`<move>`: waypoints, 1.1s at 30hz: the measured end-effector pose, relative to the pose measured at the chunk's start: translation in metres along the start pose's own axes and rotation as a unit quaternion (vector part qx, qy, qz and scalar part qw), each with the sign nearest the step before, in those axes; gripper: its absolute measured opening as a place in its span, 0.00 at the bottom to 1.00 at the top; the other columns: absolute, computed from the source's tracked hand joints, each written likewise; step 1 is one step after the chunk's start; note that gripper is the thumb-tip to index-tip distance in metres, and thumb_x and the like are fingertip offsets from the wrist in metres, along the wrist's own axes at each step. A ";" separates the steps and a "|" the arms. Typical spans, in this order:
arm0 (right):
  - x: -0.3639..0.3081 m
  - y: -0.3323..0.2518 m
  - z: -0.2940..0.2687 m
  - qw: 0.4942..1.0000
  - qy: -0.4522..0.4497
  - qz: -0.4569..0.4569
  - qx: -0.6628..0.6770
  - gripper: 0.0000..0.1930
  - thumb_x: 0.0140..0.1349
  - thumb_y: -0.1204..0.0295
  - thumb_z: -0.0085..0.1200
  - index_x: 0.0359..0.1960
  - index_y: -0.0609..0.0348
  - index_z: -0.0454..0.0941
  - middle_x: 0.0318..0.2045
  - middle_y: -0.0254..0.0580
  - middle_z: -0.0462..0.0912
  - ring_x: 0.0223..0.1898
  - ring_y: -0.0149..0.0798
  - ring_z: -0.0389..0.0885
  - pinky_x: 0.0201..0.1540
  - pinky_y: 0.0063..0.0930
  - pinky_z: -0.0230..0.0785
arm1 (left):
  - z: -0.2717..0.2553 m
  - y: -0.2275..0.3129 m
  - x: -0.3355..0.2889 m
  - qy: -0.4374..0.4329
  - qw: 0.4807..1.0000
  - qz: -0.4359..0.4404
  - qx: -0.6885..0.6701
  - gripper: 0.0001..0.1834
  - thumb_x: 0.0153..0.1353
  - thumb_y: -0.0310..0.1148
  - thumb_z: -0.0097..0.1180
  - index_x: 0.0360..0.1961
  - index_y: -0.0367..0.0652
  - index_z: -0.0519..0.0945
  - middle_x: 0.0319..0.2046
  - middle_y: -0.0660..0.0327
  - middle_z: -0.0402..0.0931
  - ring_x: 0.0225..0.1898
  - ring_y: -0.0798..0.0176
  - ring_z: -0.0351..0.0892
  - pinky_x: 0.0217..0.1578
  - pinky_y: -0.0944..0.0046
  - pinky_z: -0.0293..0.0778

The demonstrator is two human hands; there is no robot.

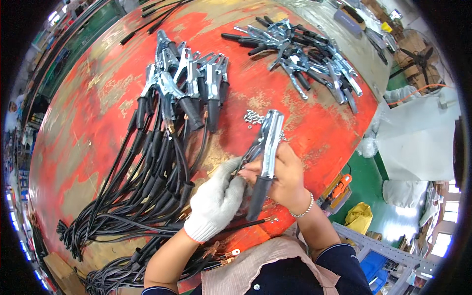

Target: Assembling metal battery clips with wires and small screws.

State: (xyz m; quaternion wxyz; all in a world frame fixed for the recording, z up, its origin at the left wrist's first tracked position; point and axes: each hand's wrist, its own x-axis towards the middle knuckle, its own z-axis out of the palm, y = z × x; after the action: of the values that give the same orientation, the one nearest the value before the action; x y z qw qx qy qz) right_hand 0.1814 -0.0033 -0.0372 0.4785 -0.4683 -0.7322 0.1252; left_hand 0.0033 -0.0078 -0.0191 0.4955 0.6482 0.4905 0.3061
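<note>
A metal spring clamp (271, 142) with a black handle sleeve is held upright between my hands, over the table's near side. My bare right hand (287, 177) closes round it from the right, fingertips pinched at its middle. My left hand (216, 204), in a white knitted glove, pinches the clamp's darker left side; what lies under those fingertips is partly hidden. Just beyond the clamp lies a small pile of nuts (252, 117). To the left, a bundle of black cables (157, 187) runs up to a heap of clamps (187, 83).
More loose clamps (305, 59) lie in a pile at the far right of the worn red table (246, 88). Copper-ended cables (211, 253) lie by my apron. Right of the table are an orange tool (340, 186), a yellow bag (359, 217) and a fan (418, 58).
</note>
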 end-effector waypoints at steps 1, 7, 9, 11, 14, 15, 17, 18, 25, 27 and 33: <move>-0.004 -0.002 0.003 0.998 -0.005 0.055 0.014 0.16 0.43 0.69 0.72 0.37 0.47 0.86 0.29 0.35 0.77 0.28 0.38 0.74 0.29 0.31 0.67 | -0.004 0.010 -0.001 -0.010 1.000 -0.022 0.004 0.19 0.66 0.30 0.47 0.57 0.40 0.71 0.25 0.57 0.80 0.25 0.65 0.81 0.29 0.64 0.76; -0.006 0.000 -0.013 0.996 -0.036 -0.061 -0.046 0.17 0.41 0.73 0.72 0.37 0.53 0.87 0.27 0.34 0.73 0.27 0.37 0.73 0.28 0.29 0.64 | -0.008 0.013 -0.002 -0.014 1.000 -0.017 -0.004 0.19 0.66 0.29 0.47 0.58 0.39 0.70 0.26 0.59 0.80 0.25 0.69 0.79 0.29 0.66 0.75; -0.003 -0.007 -0.013 0.997 -0.031 -0.058 -0.046 0.15 0.41 0.73 0.72 0.34 0.52 0.87 0.24 0.33 0.71 0.25 0.37 0.70 0.26 0.30 0.61 | -0.008 0.016 -0.001 -0.019 1.000 -0.019 -0.010 0.19 0.66 0.28 0.47 0.58 0.38 0.70 0.26 0.60 0.80 0.25 0.69 0.78 0.29 0.67 0.75; -0.006 0.000 -0.013 0.995 -0.035 -0.077 -0.058 0.14 0.41 0.72 0.71 0.34 0.52 0.87 0.24 0.33 0.71 0.24 0.37 0.69 0.26 0.30 0.61 | -0.009 0.017 0.000 -0.020 0.999 -0.028 -0.019 0.19 0.66 0.28 0.46 0.57 0.38 0.70 0.26 0.60 0.80 0.25 0.70 0.78 0.29 0.67 0.75; -0.001 -0.008 -0.014 0.994 -0.047 -0.077 -0.065 0.13 0.41 0.71 0.71 0.32 0.53 0.86 0.23 0.33 0.71 0.24 0.37 0.69 0.26 0.29 0.61 | -0.011 0.020 0.000 -0.030 0.998 -0.060 -0.020 0.18 0.66 0.28 0.46 0.57 0.38 0.70 0.26 0.60 0.80 0.25 0.70 0.78 0.29 0.67 0.75; 0.000 -0.011 -0.014 0.994 -0.052 -0.070 -0.065 0.13 0.41 0.71 0.71 0.32 0.53 0.86 0.23 0.33 0.71 0.24 0.37 0.69 0.26 0.29 0.61 | -0.011 0.019 -0.001 -0.027 0.998 -0.049 -0.014 0.19 0.66 0.28 0.46 0.57 0.38 0.70 0.26 0.60 0.80 0.25 0.69 0.79 0.29 0.67 0.75; -0.006 -0.006 -0.015 0.993 -0.052 -0.079 -0.067 0.12 0.41 0.71 0.70 0.31 0.53 0.85 0.23 0.34 0.71 0.24 0.37 0.69 0.27 0.30 0.61 | -0.010 0.016 -0.002 -0.020 0.999 -0.027 -0.001 0.19 0.66 0.28 0.46 0.57 0.38 0.70 0.26 0.60 0.80 0.26 0.69 0.80 0.29 0.66 0.76; -0.007 -0.004 -0.015 0.993 -0.051 -0.083 -0.068 0.12 0.41 0.71 0.70 0.30 0.53 0.85 0.23 0.34 0.71 0.24 0.37 0.69 0.27 0.30 0.61 | -0.010 0.016 -0.002 -0.018 1.000 -0.021 0.005 0.19 0.66 0.28 0.46 0.57 0.39 0.70 0.26 0.60 0.81 0.25 0.68 0.80 0.29 0.66 0.76; 0.010 0.034 -0.034 0.989 0.016 -0.080 -0.126 0.17 0.47 0.70 0.67 0.41 0.50 0.80 0.32 0.38 0.77 0.33 0.45 0.75 0.35 0.37 0.66 | -0.022 0.030 0.002 0.085 0.975 0.113 0.171 0.19 0.65 0.28 0.49 0.58 0.42 0.71 0.25 0.57 0.81 0.23 0.62 0.82 0.27 0.63 0.76; 0.052 0.069 -0.048 0.959 0.029 -0.072 -0.274 0.21 0.49 0.65 0.66 0.46 0.51 0.78 0.38 0.41 0.77 0.40 0.45 0.74 0.43 0.38 0.65 | -0.040 0.040 0.007 0.168 0.946 0.163 0.223 0.21 0.64 0.27 0.50 0.59 0.41 0.71 0.26 0.56 0.81 0.22 0.61 0.82 0.25 0.62 0.76; 0.105 0.167 -0.064 0.832 -0.106 0.040 -0.544 0.31 0.49 0.53 0.65 0.51 0.60 0.74 0.48 0.45 0.76 0.53 0.44 0.71 0.56 0.44 0.60 | -0.090 0.025 0.055 0.300 0.832 0.047 0.465 0.19 0.62 0.40 0.53 0.53 0.47 0.74 0.21 0.50 0.80 0.19 0.46 0.79 0.21 0.50 0.74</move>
State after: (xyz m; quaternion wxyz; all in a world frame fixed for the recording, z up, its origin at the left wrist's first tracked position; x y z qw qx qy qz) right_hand 0.3173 0.1532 -0.0492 0.0611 -0.6657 -0.7088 -0.2254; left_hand -0.0490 0.0743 0.0284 -0.0508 0.7007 0.6686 0.2436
